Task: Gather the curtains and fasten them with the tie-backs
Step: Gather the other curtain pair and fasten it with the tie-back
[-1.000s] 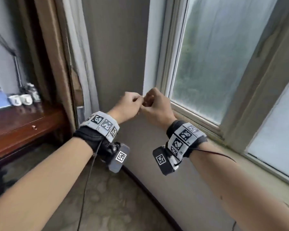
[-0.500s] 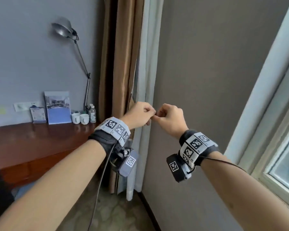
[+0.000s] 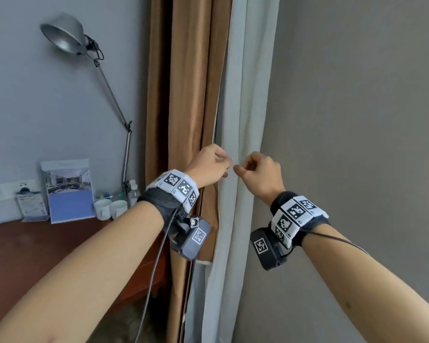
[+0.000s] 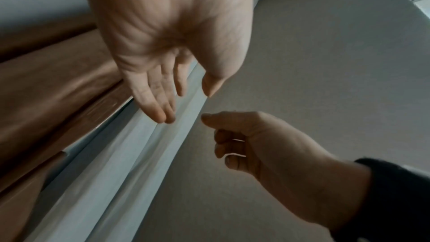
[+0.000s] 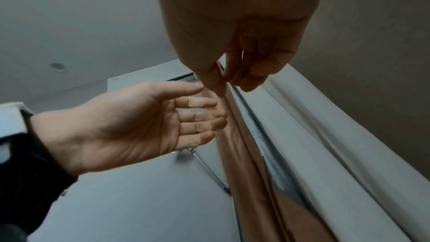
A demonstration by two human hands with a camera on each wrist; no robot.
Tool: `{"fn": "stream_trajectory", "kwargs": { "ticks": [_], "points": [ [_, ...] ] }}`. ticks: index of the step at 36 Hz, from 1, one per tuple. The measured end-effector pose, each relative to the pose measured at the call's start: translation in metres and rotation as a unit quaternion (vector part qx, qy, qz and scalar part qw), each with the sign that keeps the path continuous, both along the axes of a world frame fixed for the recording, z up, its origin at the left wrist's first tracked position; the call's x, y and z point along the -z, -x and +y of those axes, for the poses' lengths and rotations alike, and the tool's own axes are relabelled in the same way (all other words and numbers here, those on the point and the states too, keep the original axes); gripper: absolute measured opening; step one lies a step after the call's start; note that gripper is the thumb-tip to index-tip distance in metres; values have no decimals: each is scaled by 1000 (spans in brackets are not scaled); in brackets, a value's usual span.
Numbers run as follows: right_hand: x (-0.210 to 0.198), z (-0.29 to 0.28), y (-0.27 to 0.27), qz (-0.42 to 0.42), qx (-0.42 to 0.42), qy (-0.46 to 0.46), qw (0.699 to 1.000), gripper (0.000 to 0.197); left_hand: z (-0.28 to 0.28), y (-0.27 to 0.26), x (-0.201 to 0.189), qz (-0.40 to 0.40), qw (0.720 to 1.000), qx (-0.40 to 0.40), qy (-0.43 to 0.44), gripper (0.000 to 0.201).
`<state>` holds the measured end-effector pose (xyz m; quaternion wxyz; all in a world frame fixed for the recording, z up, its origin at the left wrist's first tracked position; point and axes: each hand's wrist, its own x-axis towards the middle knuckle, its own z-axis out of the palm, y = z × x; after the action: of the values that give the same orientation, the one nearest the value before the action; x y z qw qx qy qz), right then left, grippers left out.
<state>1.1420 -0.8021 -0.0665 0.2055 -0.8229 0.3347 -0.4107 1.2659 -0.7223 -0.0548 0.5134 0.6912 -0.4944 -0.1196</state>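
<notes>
A brown curtain [image 3: 188, 95] and a white curtain [image 3: 245, 95] hang gathered side by side in the wall corner. Both hands are raised in front of them at chest height, a small gap apart. My left hand [image 3: 223, 167] is before the brown curtain's edge, its fingers [image 5: 197, 115] nearly straight and holding nothing firmly. My right hand [image 3: 240, 170] has curled fingers, and its thumb and forefinger [image 5: 218, 82] pinch what looks like a thin clear strip [image 3: 230, 165]. The strip is faint and lies across the left fingers. In the left wrist view I see no strip.
A dark wooden desk [image 3: 35, 256] stands at the left with white cups [image 3: 109, 209], small bottles, a blue leaflet stand [image 3: 67, 191] and a metal arm lamp [image 3: 65, 38]. A bare grey wall [image 3: 357, 120] fills the right side.
The view has swung left from the window to the curtains, and both hands came along. The hands, joined before, have parted a little, and the left fingers have straightened.
</notes>
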Motion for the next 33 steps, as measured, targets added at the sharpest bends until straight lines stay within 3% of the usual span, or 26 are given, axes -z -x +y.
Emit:
{"fn": "stream_trajectory", "kwargs": {
  "ticks": [8, 13, 15, 18, 20, 21, 23, 26, 30, 33],
  "points": [
    [1, -102, -71, -55, 34, -26, 998, 22, -119, -80, -13, -62, 997, -41, -35, 70],
    [0, -143, -105, -89, 29, -21, 995, 26, -175, -106, -19, -23, 998, -43, -30, 102],
    [3, -159, -114, -101, 33, -16, 994, 40, -195, -113, -17, 5, 999, -42, -19, 108],
    [7, -175, -127, -87, 17, -57, 994, 78, -217, -120, -11, 48, 998, -35, -7, 94],
    [11, -182, -133, -69, -25, -89, 993, 91, -228, -124, -4, 92, 996, -18, 15, 69],
    [13, -185, -135, -57, -44, -100, 992, 89, -231, -124, -1, 113, 993, -1, 30, 52],
    [14, -190, -136, -22, -60, -95, 993, 67, -232, -121, 5, 139, 989, 25, 48, 26],
    [15, -197, -136, -23, -73, -56, 995, 25, -230, -117, 7, 160, 984, 27, 76, 26],
    [23, -198, -132, -77, -108, -56, 990, 43, -227, -116, 9, 163, 984, 10, 68, 30],
    [31, -191, -127, -84, -121, -56, 987, 21, -222, -110, 17, 180, 980, -17, 84, 39]
  ]
}}
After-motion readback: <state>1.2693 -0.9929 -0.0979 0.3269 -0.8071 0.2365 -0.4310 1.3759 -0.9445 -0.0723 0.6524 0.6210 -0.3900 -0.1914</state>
